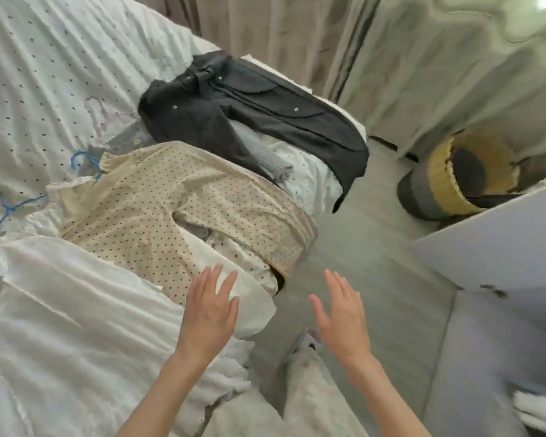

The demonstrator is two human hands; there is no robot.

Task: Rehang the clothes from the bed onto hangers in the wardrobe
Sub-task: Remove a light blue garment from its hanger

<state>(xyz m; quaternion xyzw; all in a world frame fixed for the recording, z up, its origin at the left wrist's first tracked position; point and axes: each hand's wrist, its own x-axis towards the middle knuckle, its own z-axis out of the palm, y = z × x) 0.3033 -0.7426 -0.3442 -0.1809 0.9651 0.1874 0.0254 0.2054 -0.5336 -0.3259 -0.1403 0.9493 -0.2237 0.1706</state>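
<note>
Bed fills the left, its edge running diagonally to the bare floor strip on the right. Dotted cream garment overhangs that edge; black garment drapes off the far corner. Two blue hangers lie flat near the left. Left hand, fingers straight, over white fabric; right hand released above floor, holding nothing.

- Curtains, beige-grey, pleated, hanging full-length at 12 to 2 o'clock.
- Floor, pale grey boards, centre to 5 o'clock.
- Basket, yellow and grey, tipped, at 3 o'clock.
- White panel beside it.
</note>
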